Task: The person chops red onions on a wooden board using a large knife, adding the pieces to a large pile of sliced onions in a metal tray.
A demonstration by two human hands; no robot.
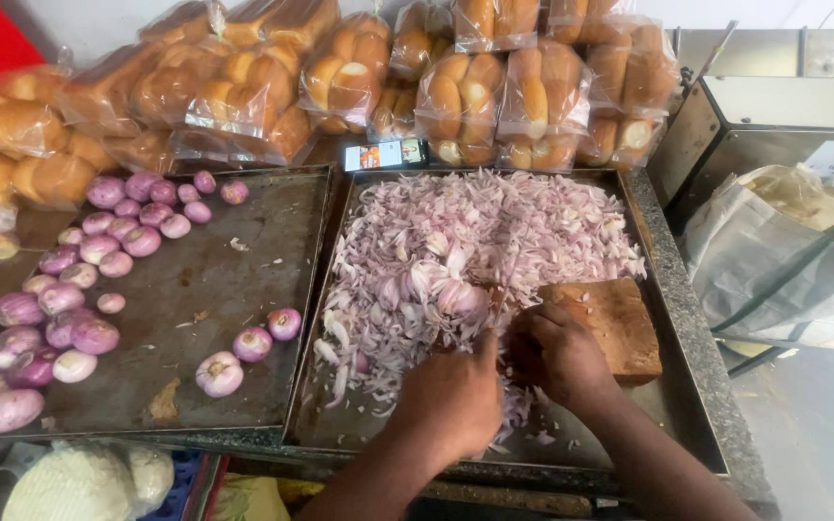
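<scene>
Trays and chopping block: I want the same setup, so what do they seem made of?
Trays: probably sheet metal, dull grey, stained, with thin raised rims. Block: looks like raw wood, reddish-brown, matte and worn by cutting.

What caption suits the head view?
Two hands, left and right, work chopped onions beside peeled onions.

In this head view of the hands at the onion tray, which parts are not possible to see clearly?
- Fingers of the left hand: turned away, hidden by its own back.
- What the right hand grips: covered by the closed hand; any blade is motion-blurred among the chopped onions.
- Wooden block: its left end is hidden behind the right hand.
- Small phone: screen too small to read.
- Bagged buns: top rows cut off by the upper edge.
</scene>
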